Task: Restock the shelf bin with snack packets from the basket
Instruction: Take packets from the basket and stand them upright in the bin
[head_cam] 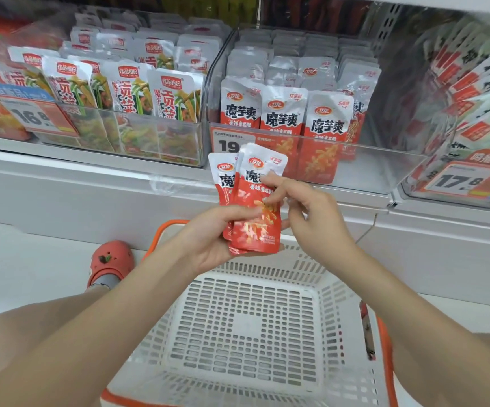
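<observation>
Shop aisle, pale floor, white shelf base. Left hand (pixel 220 233) grips a small fan of red-and-white foil snack packets (pixel 255 201) by their lower ends, thumb curled across the front, held above the white slotted plastic basket with orange handles (pixel 255 321) and in front of the shelf edge. Right hand (pixel 305 212) pinches the front packet's right edge, fingers bent. Behind, the clear plastic shelf bin (pixel 355 160) holds upright rows of matching packets, its right part bare. Neighbouring clear bin of green-and-white packets (pixel 126 92) sits left. A red clog (pixel 111 261) rests on the floor.
</observation>
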Motion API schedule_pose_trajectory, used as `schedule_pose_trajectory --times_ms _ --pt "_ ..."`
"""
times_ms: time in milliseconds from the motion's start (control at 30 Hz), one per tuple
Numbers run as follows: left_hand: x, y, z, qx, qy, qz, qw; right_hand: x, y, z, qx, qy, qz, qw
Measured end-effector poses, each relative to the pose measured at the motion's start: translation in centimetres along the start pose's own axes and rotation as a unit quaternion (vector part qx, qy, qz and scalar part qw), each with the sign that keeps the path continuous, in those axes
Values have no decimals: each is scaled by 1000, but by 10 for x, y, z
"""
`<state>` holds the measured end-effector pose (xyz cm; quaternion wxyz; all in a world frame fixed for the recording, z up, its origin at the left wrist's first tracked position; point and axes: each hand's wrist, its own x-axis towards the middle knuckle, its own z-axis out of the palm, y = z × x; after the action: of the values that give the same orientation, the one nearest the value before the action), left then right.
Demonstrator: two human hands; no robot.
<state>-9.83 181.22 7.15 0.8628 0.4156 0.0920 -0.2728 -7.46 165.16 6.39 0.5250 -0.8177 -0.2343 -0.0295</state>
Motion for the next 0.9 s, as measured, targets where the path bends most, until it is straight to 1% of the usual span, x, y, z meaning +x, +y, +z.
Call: schedule_pose_trajectory --times_ms 33,100,167,200,233,300,333,400,500,600,667,733,800,900 --pt "0 -1 0 -1 -3 -3 1000 0 -4 0 39 5 18 999" --pt "-1 -2 0 -5 -9 -4 1000 0 -13 2 118 64 38 990" --pt "0 -1 -1 5 -17 6 1000 -1 -15 5 147 138 62 978" --pt "0 -2 -2 14 -24 10 1000 -2 -13 6 167 148 95 970" --pt "-1 -3 -2 30 -33 7 999 -3 -13 6 203 131 138 961" --pt "-5 -6 1 90 -52 -24 994 -5 -14 5 278 60 203 937" --pt "-6 -8 2 131 -58 -49 988 -6 -15 3 297 27 218 929" --pt "-9 -13 6 187 -80 -90 975 -9 -18 2 304 -8 231 924" --pt "-10 -15 8 164 -83 -118 976 -11 -20 -2 315 -28 238 918" --pt "-8 -15 7 114 -99 -173 973 -10 -25 -5 288 -36 216 932" --pt "-9 -15 8 88 -96 -209 969 -9 -26 -7 262 -31 218 940" --pt "-9 -15 11 97 -94 -214 968 -8 -25 -7 255 -29 229 939" --pt "-9 -15 11 130 -87 -200 967 -4 -31 -5 283 -3 244 928" --pt "-7 -17 8 201 -94 -188 957 5 -35 -9 385 63 265 882"
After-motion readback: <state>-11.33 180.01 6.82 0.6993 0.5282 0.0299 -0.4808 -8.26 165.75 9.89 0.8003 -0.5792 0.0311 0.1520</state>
